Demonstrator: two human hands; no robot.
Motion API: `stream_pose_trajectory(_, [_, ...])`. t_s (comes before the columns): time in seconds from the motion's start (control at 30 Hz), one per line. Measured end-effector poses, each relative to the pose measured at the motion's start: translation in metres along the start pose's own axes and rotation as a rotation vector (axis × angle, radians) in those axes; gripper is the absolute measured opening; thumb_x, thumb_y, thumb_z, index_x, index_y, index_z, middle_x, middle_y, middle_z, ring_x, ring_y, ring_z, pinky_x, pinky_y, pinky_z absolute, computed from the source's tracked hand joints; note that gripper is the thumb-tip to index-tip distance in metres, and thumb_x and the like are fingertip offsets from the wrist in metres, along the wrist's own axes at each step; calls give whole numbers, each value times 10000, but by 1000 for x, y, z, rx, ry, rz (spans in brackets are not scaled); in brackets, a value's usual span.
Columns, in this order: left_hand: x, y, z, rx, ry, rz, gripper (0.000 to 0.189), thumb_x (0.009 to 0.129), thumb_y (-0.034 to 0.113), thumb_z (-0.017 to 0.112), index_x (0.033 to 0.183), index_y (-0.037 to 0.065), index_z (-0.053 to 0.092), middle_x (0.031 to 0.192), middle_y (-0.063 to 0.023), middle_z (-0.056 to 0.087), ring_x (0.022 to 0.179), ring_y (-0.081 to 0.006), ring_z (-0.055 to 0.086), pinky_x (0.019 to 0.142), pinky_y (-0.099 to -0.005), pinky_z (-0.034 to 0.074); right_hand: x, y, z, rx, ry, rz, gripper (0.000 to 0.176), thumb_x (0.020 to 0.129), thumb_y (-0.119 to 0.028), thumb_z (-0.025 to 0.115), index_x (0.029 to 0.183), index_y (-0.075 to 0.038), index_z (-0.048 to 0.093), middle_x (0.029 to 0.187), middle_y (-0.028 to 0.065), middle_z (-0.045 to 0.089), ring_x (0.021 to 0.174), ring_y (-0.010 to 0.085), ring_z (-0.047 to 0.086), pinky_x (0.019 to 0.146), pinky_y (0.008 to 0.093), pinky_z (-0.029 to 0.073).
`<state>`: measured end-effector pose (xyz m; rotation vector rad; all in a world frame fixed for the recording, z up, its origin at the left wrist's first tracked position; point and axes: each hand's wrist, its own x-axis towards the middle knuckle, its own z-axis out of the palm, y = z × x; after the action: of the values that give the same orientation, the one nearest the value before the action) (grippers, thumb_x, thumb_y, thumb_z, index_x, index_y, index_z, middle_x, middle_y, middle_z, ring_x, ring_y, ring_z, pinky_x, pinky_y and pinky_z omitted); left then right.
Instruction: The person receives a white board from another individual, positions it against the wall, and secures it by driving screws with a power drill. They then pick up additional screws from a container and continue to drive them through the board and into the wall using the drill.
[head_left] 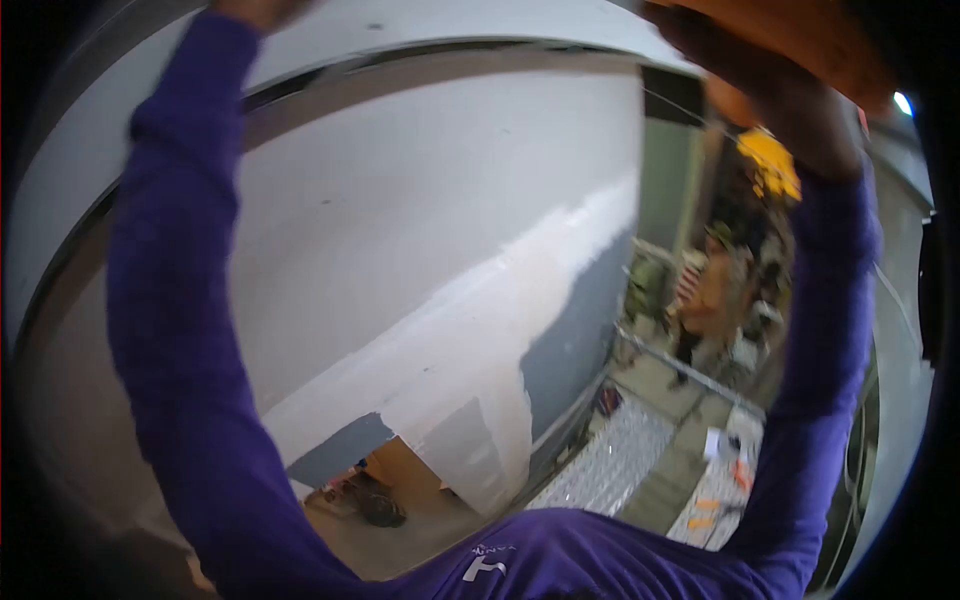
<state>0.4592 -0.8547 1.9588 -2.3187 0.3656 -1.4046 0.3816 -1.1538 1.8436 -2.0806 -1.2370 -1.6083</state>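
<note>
Both of my arms, in purple sleeves, reach up to the top of the head view. Only the lower edge of my left hand [262, 10] shows at the top left; its fingers are out of frame. My right hand [795, 105] is raised at the top right, blurred and in shadow. A blurred orange-brown shape lies beside it, and I cannot make out whether it is held. Above and between the hands runs a pale surface [450, 22], with a dark gap beneath it. A wall [430, 200] with white patches of compound stands before me.
Metal-decked platform planks [605, 455] and a rail [690, 368] lie below right. Orange items [705, 512] rest on the right plank. An opening [400, 475] low in the wall shows a floor with dark items. Behind the right side is blurred clutter, perhaps including a person.
</note>
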Motion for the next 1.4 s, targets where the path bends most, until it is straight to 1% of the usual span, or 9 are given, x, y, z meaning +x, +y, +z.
stream_pose_trajectory(0.07, [0, -8, 20, -41, 137, -107, 378, 927, 270, 555, 1161, -21, 615, 1230, -239, 588, 1121, -293, 575, 961, -396, 428, -30, -4, 9, 2, 97, 75, 347, 767, -125, 743, 1093, -67, 638, 958, 76, 668, 816, 232, 640, 741, 336, 528])
stream_pose_trajectory(0.13, [47, -93, 106, -33, 394, 400, 356, 991, 226, 469, 1251, 5, 571, 1281, -170, 555, 1158, -239, 558, 991, -349, 445, -85, -13, 25, 11, 188, 163, 359, 763, -134, 751, 1099, -75, 639, 977, 75, 671, 840, 241, 643, 763, 341, 524])
stream_pose_trajectory(0.3, [-152, 68, 84, -939, 750, 188, 237, 956, 194, 515, 1085, 10, 591, 1050, -155, 601, 944, -265, 573, 835, -380, 463, -282, -105, 65, 140, 282, 513, 389, 754, -158, 771, 1117, -95, 644, 1026, 75, 679, 899, 263, 649, 818, 352, 512])
stream_pose_trajectory(0.47, [-320, 254, 137, -1856, 46, 568, 73, 813, 47, 657, 791, 12, 596, 733, -111, 590, 689, -255, 547, 634, -367, 456, -465, -247, 56, 14, -212, 1317, 334, 758, -304, 753, 1033, -141, 658, 921, 120, 691, 844, 352, 652, 720, 421, 524])
stream_pose_trajectory(0.53, [-372, 324, 190, -1793, -682, 247, 146, 841, 62, 667, 759, 5, 561, 701, -82, 560, 659, -175, 515, 640, -299, 435, -480, -292, 39, -219, -420, 1742, 353, 772, -370, 704, 1054, -161, 665, 888, 149, 686, 846, 388, 642, 722, 449, 523])
stream_pose_trajectory(0.67, [-533, 444, 302, -1633, -1266, 73, 185, 849, 146, 674, 766, 23, 565, 675, -60, 551, 644, -150, 525, 634, -299, 447, -515, -353, 8, -321, -663, 2217, 387, 726, -294, 737, 1082, -161, 663, 955, 140, 693, 873, 362, 653, 748, 437, 526])
stream_pose_trajectory(0.9, [-589, 521, 295, -1348, -1707, 623, 159, 833, 173, 675, 821, 25, 620, 718, -111, 622, 667, -161, 582, 643, -317, 469, -582, -389, -9, -549, -381, 2174, 297, 735, -291, 727, 989, -142, 687, 825, 136, 690, 778, 347, 664, 667, 426, 525])
stream_pose_trajectory(1.13, [-536, 718, 314, -1571, -1285, 692, 264, 842, 122, 619, 1080, 8, 629, 997, -220, 655, 955, -403, 617, 843, -452, 492, -598, -327, -25, -415, -519, 2259, 439, 731, -305, 757, 1114, -107, 672, 877, 165, 692, 789, 352, 672, 678, 415, 533])
stream_pose_trajectory(1.4, [-460, 1013, 288, -1823, -1014, 770, 432, 825, 103, 627, 1237, 7, 539, 1184, -223, 579, 1106, -394, 551, 956, -437, 453, -631, -309, -23, -288, -422, 2470, 427, 742, -229, 753, 1129, -67, 670, 915, 164, 697, 821, 334, 684, 664, 382, 535])
